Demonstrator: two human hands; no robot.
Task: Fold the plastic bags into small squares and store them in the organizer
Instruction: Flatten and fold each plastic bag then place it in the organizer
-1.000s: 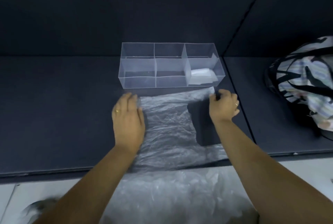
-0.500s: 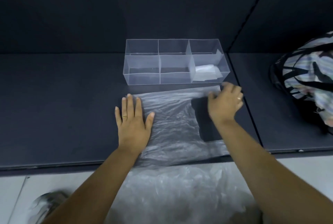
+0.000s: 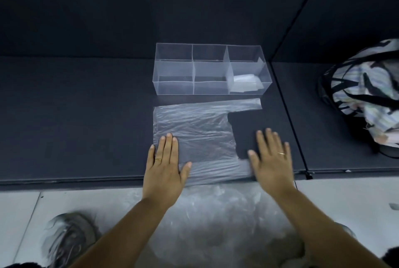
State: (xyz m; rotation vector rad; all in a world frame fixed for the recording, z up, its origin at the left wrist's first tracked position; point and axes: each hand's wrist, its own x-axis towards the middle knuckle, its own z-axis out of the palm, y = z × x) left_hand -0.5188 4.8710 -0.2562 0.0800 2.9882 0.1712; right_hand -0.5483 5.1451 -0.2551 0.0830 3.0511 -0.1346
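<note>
**Hands drew back to the bag's near edge**

The left hand had slid back to the plastic bag's near-left corner, fingers straight, pressing it to the counter. The bag lay spread just before the organizer. The right hand had left the far handle and lay open on the near one; flattening looked done, folding not begun.

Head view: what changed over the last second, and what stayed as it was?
The right hand let go of the plastic bag's far handle and drew back to the near handle, now lying flat. The left hand slid nearer along the bag's left edge, still flat. The bag stays spread out; the organizer and its folded bag are unchanged.
</note>
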